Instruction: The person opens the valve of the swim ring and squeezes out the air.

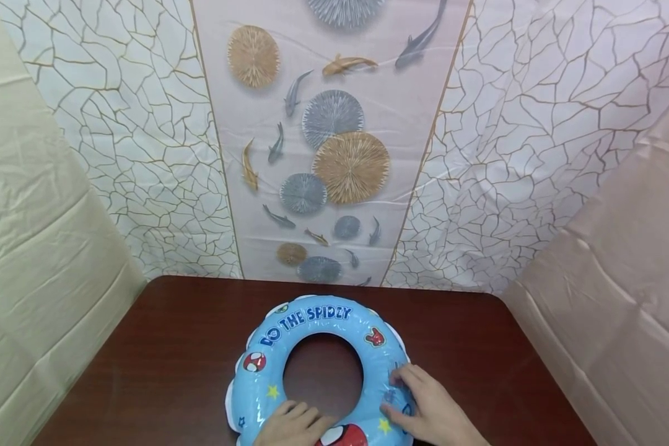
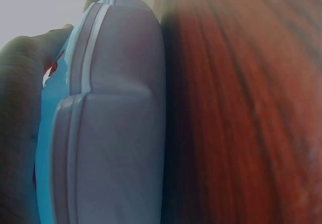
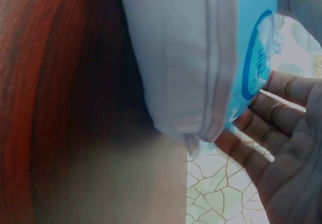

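One round, glossy light-blue plastic inflatable ring (image 1: 326, 316), printed with lettering, stars and red-and-white motifs and edged with a pale scalloped border (image 1: 230, 406), lies flat on the dark reddish-brown wooden desk (image 1: 173, 347), its near end cut off by the bottom of the head view. The work in hand looks like handling the tube at its right side while the other side is steadied. Between the thumb and fingers there, the right wrist view shows a small clear plastic piece (image 3: 278, 40) on the tube; what it is cannot be told for certain.

The left hand (image 1: 298, 424) lies palm down over the near left part of the tube, fingers loosely bent toward the hole, resting without an evident grip. The right hand (image 1: 432, 406) comes in from the near right, thumb and fingers well parted, fingertips at the tube's outer side; it has nothing firmly held. Judging from this pose, a next move there would call for bringing thumb and fingertips together with light pressure, the left hand keeping the ring from sliding.
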### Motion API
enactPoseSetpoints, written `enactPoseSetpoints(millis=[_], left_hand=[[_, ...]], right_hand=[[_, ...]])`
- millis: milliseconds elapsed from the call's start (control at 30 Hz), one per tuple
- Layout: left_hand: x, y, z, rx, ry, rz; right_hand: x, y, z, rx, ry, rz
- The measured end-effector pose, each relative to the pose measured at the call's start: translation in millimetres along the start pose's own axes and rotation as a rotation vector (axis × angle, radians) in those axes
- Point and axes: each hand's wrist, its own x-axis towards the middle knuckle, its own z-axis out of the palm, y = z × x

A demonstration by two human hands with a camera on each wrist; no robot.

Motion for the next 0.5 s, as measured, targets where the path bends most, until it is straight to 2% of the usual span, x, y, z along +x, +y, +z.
enactPoseSetpoints(millis=[233, 400, 500], left_hand=[[-0.6, 0.3, 0.0, -0.013, -0.037, -0.008], [-0.6, 0.7, 1.0, 0.037, 0.024, 0.008], [0.9, -0.2, -1.2, 0.022, 0.012, 0.011]], right_hand=[[0.2, -0.6, 1.1, -0.153, 0.092, -0.054], [1.5, 3.1, -0.4, -0.079, 0.067, -0.154], [2.0, 5.4, -0.1, -0.043, 0.047, -0.182]])
